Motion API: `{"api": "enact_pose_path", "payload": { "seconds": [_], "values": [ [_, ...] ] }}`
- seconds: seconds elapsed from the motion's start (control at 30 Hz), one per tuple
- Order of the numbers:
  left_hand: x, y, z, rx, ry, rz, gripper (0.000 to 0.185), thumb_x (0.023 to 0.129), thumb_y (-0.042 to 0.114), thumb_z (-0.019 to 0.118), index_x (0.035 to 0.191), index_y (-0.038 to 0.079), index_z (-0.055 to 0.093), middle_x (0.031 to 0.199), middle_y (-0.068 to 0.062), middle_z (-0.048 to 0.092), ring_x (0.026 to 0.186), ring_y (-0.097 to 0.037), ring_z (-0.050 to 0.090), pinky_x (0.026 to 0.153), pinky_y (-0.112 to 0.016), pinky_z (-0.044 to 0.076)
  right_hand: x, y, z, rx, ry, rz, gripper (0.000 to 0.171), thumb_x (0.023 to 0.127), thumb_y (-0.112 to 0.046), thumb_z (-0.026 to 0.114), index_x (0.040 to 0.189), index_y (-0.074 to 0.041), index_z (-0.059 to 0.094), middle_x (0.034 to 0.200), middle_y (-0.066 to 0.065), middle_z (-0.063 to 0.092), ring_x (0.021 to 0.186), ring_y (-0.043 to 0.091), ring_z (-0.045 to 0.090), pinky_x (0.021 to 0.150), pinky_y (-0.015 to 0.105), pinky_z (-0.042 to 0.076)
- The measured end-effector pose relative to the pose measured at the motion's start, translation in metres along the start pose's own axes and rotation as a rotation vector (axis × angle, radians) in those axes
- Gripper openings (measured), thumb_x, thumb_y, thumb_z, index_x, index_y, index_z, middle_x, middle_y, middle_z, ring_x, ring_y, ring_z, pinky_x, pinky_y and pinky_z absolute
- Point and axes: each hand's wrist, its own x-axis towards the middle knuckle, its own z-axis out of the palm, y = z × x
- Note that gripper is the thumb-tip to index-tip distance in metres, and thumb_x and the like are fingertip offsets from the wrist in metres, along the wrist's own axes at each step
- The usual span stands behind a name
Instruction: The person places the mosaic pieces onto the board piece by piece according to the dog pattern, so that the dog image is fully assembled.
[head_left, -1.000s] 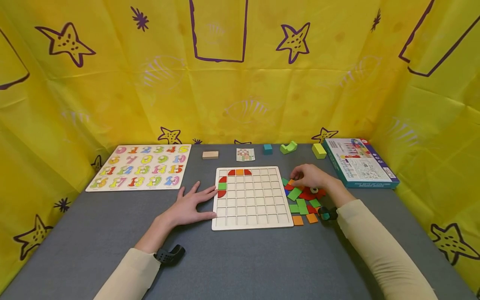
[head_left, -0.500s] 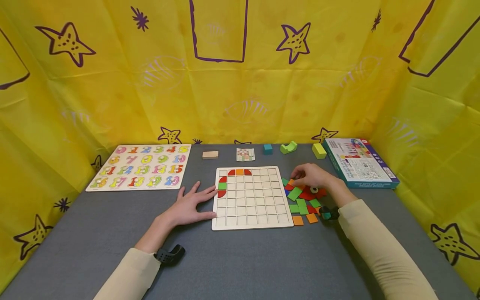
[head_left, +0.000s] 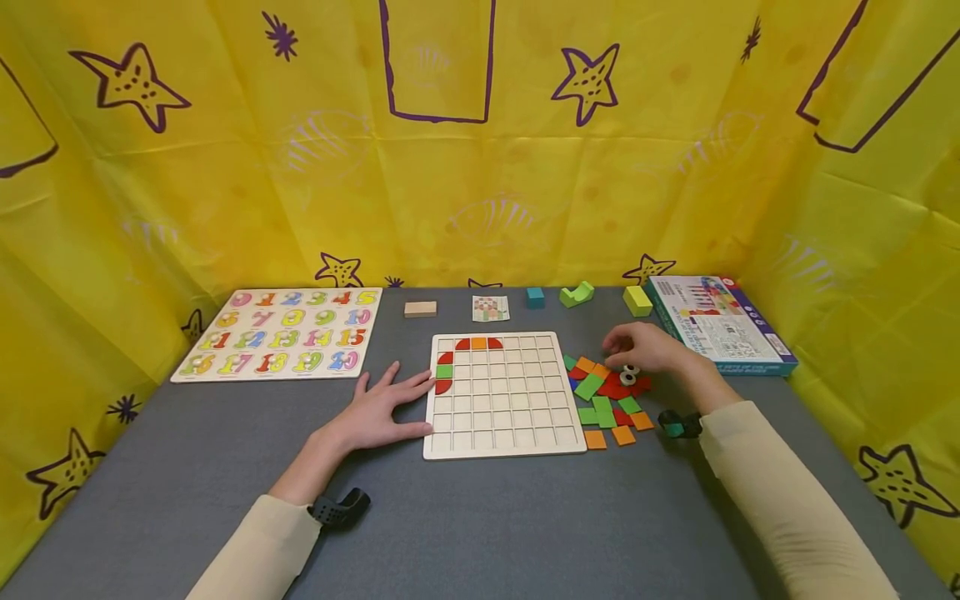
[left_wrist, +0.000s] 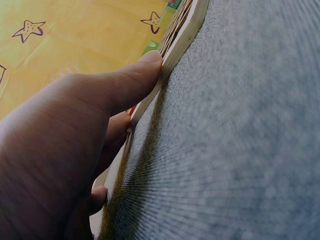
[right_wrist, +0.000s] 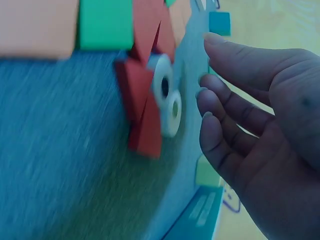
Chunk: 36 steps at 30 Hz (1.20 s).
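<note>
My left hand (head_left: 373, 417) lies with spread fingers against the left edge of a wooden grid board (head_left: 502, 435); its thumb (left_wrist: 135, 82) touches that edge in the left wrist view. Red quarter-round tiles with an orange tile (head_left: 479, 343) and a green tile (head_left: 445, 372) sit in the board's upper left cells. Over the loose coloured tiles (head_left: 588, 386) right of the board hovers my right hand (head_left: 651, 348). In the right wrist view its fingers are loosely bent, with nothing seen between them. Below it are white ring-shaped eye pieces (right_wrist: 172, 114) and red pieces (right_wrist: 145, 132).
A number puzzle board (head_left: 281, 335) lies at the left. Along the back stand a wooden block (head_left: 421, 310), a small picture card (head_left: 491, 309), a teal cube (head_left: 535, 298), a green curved block (head_left: 577, 294) and a yellow block (head_left: 637, 302). A game box (head_left: 720, 325) lies back right.
My right hand has moved right, away from the orange tile at the pile's upper end, uncovering more of that tile and the eye pieces. My left hand has stayed in place.
</note>
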Motion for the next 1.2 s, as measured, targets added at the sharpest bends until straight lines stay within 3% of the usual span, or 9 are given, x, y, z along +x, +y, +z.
{"api": "enact_pose_path", "payload": {
  "seconds": [0.3, 0.43, 0.53, 0.83, 1.2],
  "values": [
    [-0.001, 0.000, 0.000, 0.001, 0.003, 0.000, 0.082, 0.087, 0.063, 0.068, 0.154, 0.021, 0.046, 0.161, 0.001, 0.035, 0.150, -0.047, 0.008, 0.106, -0.076, -0.005, -0.016, 0.026, -0.003, 0.009, 0.015, -0.004, 0.027, 0.095, -0.013, 0.071, 0.117, 0.004, 0.066, 0.098, 0.007, 0.065, 0.088, 0.024, 0.056, 0.084, 0.041, 0.049],
    [-0.001, -0.001, 0.001, 0.002, 0.000, -0.005, 0.082, 0.087, 0.063, 0.068, 0.154, 0.021, 0.046, 0.162, 0.001, 0.034, 0.150, -0.047, 0.008, 0.106, -0.076, -0.005, -0.021, 0.035, -0.004, 0.007, 0.036, -0.076, 0.023, 0.095, -0.011, 0.070, 0.112, 0.005, 0.067, 0.095, 0.008, 0.065, 0.085, 0.024, 0.057, 0.081, 0.039, 0.049],
    [-0.001, -0.001, 0.001, 0.003, -0.005, -0.009, 0.082, 0.087, 0.063, 0.068, 0.154, 0.022, 0.045, 0.162, 0.003, 0.033, 0.151, -0.045, 0.007, 0.107, -0.075, -0.006, -0.023, 0.035, -0.005, 0.016, 0.039, -0.109, 0.022, 0.094, -0.011, 0.070, 0.110, 0.005, 0.067, 0.093, 0.007, 0.065, 0.083, 0.024, 0.057, 0.079, 0.038, 0.049],
    [0.000, -0.001, -0.001, -0.008, -0.004, -0.006, 0.082, 0.087, 0.064, 0.068, 0.154, 0.022, 0.045, 0.162, 0.003, 0.034, 0.151, -0.045, 0.007, 0.106, -0.076, -0.006, -0.026, 0.026, -0.004, 0.038, -0.029, -0.030, 0.027, 0.093, -0.011, 0.074, 0.116, 0.002, 0.067, 0.104, 0.010, 0.067, 0.087, 0.024, 0.056, 0.081, 0.039, 0.049],
    [0.001, -0.001, 0.000, -0.003, -0.008, -0.014, 0.083, 0.087, 0.064, 0.067, 0.155, 0.023, 0.045, 0.162, 0.002, 0.034, 0.151, -0.045, 0.006, 0.107, -0.075, -0.006, -0.027, 0.023, 0.001, -0.017, -0.048, -0.088, 0.017, 0.091, -0.008, 0.075, 0.107, -0.004, 0.072, 0.101, 0.007, 0.061, 0.089, 0.024, 0.053, 0.079, 0.039, 0.046]
  ]
}}
